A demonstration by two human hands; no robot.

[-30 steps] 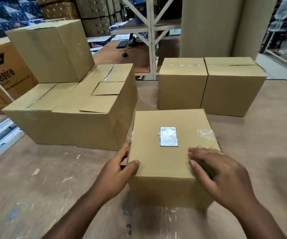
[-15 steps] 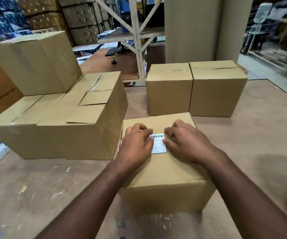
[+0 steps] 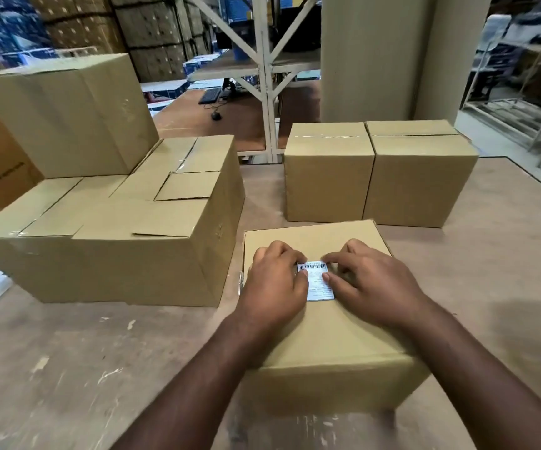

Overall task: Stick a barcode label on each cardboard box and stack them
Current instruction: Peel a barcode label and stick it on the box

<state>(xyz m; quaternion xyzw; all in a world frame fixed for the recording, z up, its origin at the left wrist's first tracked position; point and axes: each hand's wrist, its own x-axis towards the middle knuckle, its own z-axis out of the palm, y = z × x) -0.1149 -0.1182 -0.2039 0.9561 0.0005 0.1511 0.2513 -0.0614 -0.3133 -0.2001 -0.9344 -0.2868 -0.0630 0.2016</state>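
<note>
Head view: barcode label (image 3: 317, 282) print seemingly too blurred

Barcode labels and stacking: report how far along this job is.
Done: several boxes stacked at left. In hand: both hands, left and right, press a barcode label onto the near box. Left: stacking it; the two boxes behind, and, show no labels.

Beyond the table's (image 3: 490, 271) far edge, a white metal rack (image 3: 267, 92) stood; a black keyboard (image 3: 210, 95) and mouse (image 3: 216, 115) lay on a brown desk (image 3: 239, 121) behind it.
</note>
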